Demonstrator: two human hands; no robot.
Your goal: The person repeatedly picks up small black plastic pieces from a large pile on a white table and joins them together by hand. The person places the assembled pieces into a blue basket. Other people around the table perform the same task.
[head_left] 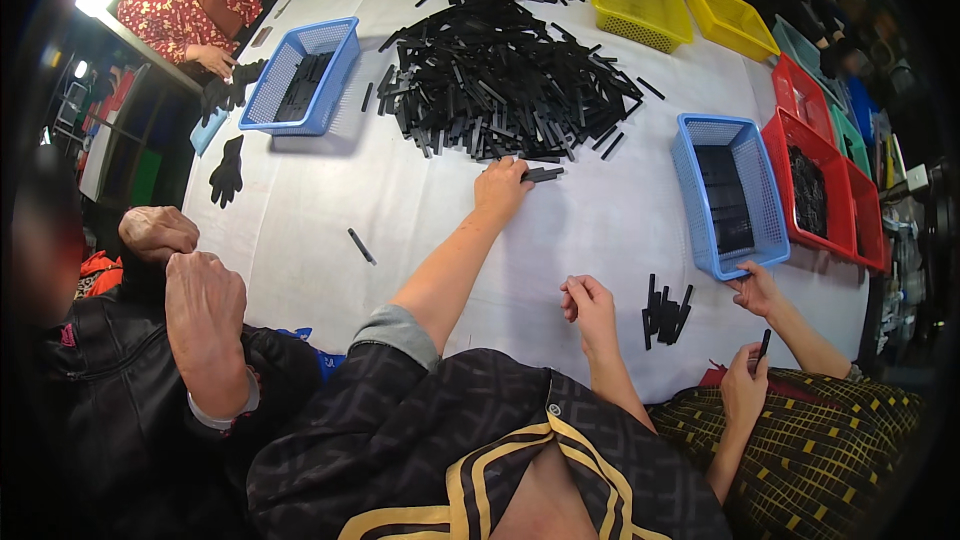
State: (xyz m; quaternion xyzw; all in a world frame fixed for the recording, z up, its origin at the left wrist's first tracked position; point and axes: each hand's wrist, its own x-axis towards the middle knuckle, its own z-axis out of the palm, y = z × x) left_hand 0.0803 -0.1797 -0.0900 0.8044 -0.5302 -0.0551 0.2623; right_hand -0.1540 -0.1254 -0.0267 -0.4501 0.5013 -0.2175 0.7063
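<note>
Strips [500,90], slim and black, swamp the upper middle of the frame in one sprawling heap [455,50], and that's where the action is! Left hand [505,185] right at its lower edge, fingers closed round a small bundle [543,175] of the same pieces, ends poking out to the right. Right hand [588,305], lower and right of centre, is over the white bench [300,250], fingers half curled, nothing visible in them; whether the tips meet, I cannot tell.

So what's the score? Early going, I'd judge, with some headway made. Upper left, a blue basket [340,70] carries one batch [308,80]; at right, a second blue basket [770,200] has more lying inside [722,200], with a co-worker's hand [760,292] at its lower corner. Just below, a small cluster [665,315] sits out on the bench, and the co-worker's other hand [745,390] has a single strip [763,343].

And what's left? Plenty! The heap looks far bigger than both basket loads together, and one stray strip [361,246] lies alone, left of centre.
</note>
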